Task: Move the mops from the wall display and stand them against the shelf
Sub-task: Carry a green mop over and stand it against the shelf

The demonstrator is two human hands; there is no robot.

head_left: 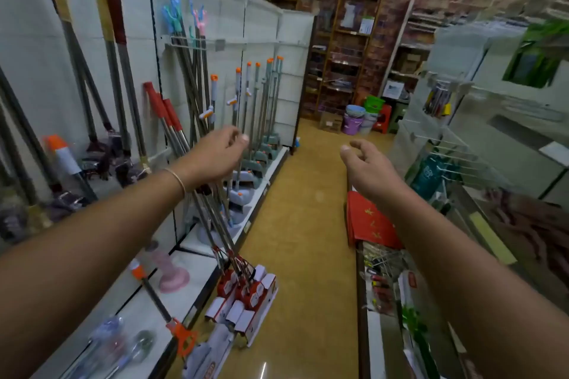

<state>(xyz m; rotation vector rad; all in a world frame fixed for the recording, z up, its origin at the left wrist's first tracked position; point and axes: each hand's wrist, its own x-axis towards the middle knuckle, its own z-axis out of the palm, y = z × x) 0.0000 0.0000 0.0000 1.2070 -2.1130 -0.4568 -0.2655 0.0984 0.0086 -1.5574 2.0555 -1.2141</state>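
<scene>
Several mops with red grips and steel poles [172,126] lean against the white wall display on the left, their boxed red-and-white heads [246,295] resting on the floor. Further along stand mops with orange-tipped handles [255,92] and grey-green heads. My left hand [220,152] reaches out in front of these poles with fingers loosely curled, holding nothing. My right hand [366,163] is stretched over the aisle, fingers relaxed and empty. Another mop with an orange clamp [181,335] lies low at the near left.
A shelf unit [462,163] with wire hooks and packaged goods lines the right side. Red packets [369,221] sit at its edge. The tan floor aisle [295,255] runs ahead to plastic buckets [357,120] and a wooden rack by a brick wall.
</scene>
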